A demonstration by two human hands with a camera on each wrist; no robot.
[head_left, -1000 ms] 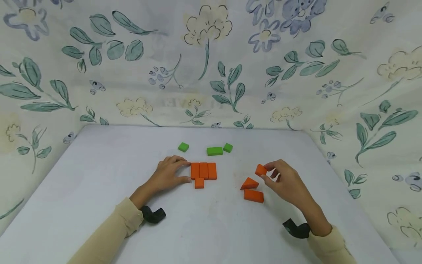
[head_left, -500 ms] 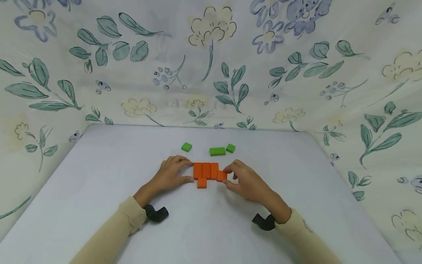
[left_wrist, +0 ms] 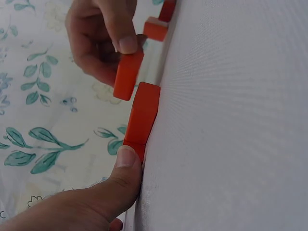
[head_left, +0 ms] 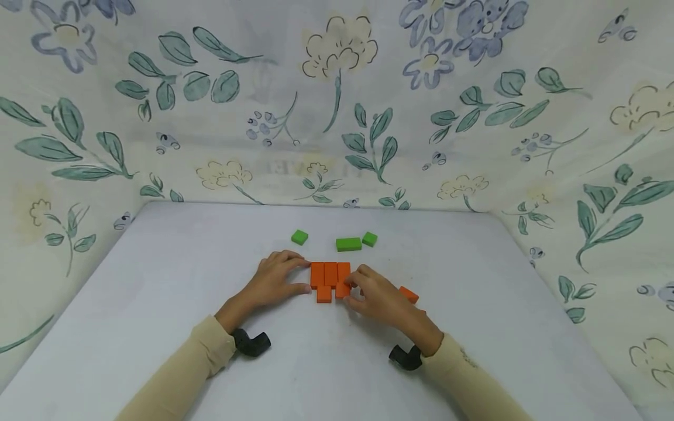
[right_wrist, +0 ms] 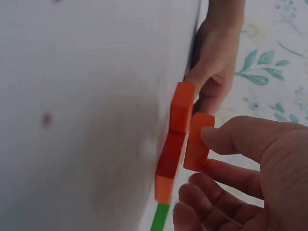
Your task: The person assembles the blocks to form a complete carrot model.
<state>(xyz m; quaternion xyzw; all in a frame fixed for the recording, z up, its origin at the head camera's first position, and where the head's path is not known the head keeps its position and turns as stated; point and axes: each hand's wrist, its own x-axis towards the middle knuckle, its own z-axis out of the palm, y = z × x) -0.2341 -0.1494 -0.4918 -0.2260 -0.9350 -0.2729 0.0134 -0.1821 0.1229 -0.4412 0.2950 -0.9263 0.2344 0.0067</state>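
Three orange rectangular blocks [head_left: 330, 275] lie side by side on the white table. A small orange block [head_left: 323, 294] touches their near side. My left hand [head_left: 276, 278] holds the leftmost block at its corners, with the thumb at the near corner and a finger at the far one. My right hand [head_left: 376, 295] pinches another small orange block [right_wrist: 199, 142] between thumb and finger, raised slightly above the table. In the head view this block overlaps the near end of the rightmost block. The thumb [left_wrist: 126, 156] presses against orange in the left wrist view.
Behind the orange group lie a long green block [head_left: 348, 244] and two small green blocks, one at left [head_left: 299, 237] and one at right [head_left: 370, 239]. An orange wedge [head_left: 409, 294] and another orange piece are partly hidden by the right arm. Flower-patterned cloth [head_left: 337, 146] surrounds the table.
My right hand has carried the small orange block leftward from beside the loose orange pieces to the near right of the group. My left hand has stayed in place at the group.
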